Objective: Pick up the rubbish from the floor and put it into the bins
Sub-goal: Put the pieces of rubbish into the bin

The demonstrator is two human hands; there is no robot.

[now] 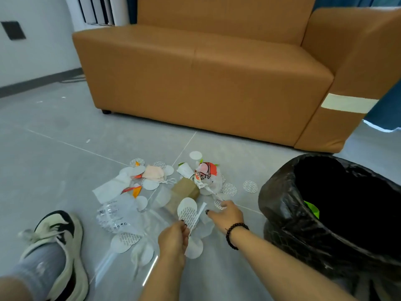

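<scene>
1. Low view over a grey tiled floor point(54, 131), with a tan leather sofa point(206, 72) across the background.
2. Scattered heap of rubbish point(165, 192) on the floor, between the sofa and the viewer: white round paper discs with printed text, clear plastic film, a crumpled transparent wrapper.
3. Within the heap, a small brown paper bag point(186, 189) near the middle, a crumpled white and red printed bag point(207, 174) just behind it, a pale pink face mask point(154, 173) to the left, orange scraps point(136, 191) beside a white napkin point(109, 189).
4. Left hand point(173, 240) at lower centre, fingers curled, pinching several white discs point(187, 210) that stand upright above the knuckles, raised over the near edge of the heap.
5. Right hand point(226, 215) just to the right, wearing a dark beaded bracelet point(235, 234), reaching down to the pile's right edge; fingertips closed on a small printed paper piece point(219, 204) on the floor.
6. Bin point(282, 203) lined with a black plastic bag, at the right, close beside the right forearm, well clear of the heap; a bright green scrap point(312, 208) visible inside against the liner.
7. Cream and black sneaker point(60, 246) with grey sock at lower left, beside the clear wrapper.
8. One disc point(250, 186) lying apart, between heap and bin.
</scene>
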